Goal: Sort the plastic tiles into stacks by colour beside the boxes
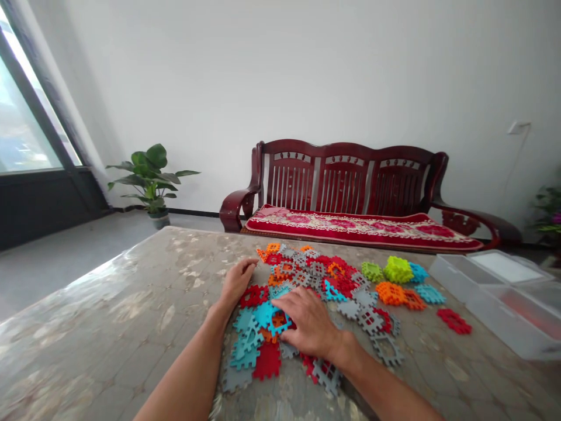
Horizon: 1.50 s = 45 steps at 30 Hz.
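Note:
A spread of flat, notched plastic tiles (315, 280) in red, grey, blue and orange covers the middle of the marble-patterned table (109, 316). My left hand (236, 280) lies flat at the pile's left edge, fingers stretched toward the red and orange pieces. My right hand (307, 321) rests palm down on the tiles, its fingertips on a blue tile (269, 316). Neither hand has lifted a piece. Small joined clusters in green (398, 269) and orange (390, 292) sit at the right of the pile.
A clear plastic box (517, 318) and its lid (504, 266) stand at the table's right edge. A lone red tile (454, 320) lies near it. Behind the table are a dark wooden bench (350, 187) with a red cushion, a potted plant (151, 175) and a window at left.

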{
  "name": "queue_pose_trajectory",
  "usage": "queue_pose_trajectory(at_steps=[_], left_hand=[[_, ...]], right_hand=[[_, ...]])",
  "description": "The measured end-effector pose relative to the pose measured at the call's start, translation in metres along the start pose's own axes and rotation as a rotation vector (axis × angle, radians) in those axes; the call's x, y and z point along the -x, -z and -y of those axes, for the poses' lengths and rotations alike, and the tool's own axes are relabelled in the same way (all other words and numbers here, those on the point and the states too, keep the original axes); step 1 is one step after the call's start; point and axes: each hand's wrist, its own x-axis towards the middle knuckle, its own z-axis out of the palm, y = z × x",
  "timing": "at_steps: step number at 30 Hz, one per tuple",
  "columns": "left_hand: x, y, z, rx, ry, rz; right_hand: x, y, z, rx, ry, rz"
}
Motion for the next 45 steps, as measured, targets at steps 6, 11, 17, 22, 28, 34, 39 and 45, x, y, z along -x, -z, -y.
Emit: queue_pose_trajectory(at_steps=[6, 11, 17, 22, 28, 34, 39, 45], left_hand=[[-0.005, 0.003, 0.006, -0.097, -0.012, 0.059], [-0.007, 0.004, 0.011, -0.2, -0.043, 0.08], [-0.01, 0.004, 0.011, -0.324, -0.057, 0.127], [-0.011, 0.004, 0.012, -0.361, -0.065, 0.134], [-0.011, 0.004, 0.014, -0.367, -0.075, 0.125], [-0.012, 0.004, 0.016, -0.34, -0.061, 0.128], [-0.01, 0.004, 0.008, -0.262, -0.018, 0.126], [-0.004, 0.001, -0.005, -0.045, 0.028, 0.049]], right_hand=[[0.0, 0.03, -0.014, -0.148, -0.083, -0.145], [0.033, 0.091, -0.086, -0.274, -0.385, -0.462], [0.129, 0.162, -0.212, -0.261, -0.705, -0.74], [0.169, 0.18, -0.277, -0.118, -0.859, -0.654], [0.163, 0.167, -0.308, -0.106, -0.843, -0.563], [0.155, 0.165, -0.314, -0.125, -0.837, -0.541], [0.156, 0.171, -0.298, -0.103, -0.849, -0.568], [0.121, 0.154, -0.224, -0.051, -0.668, -0.815]])
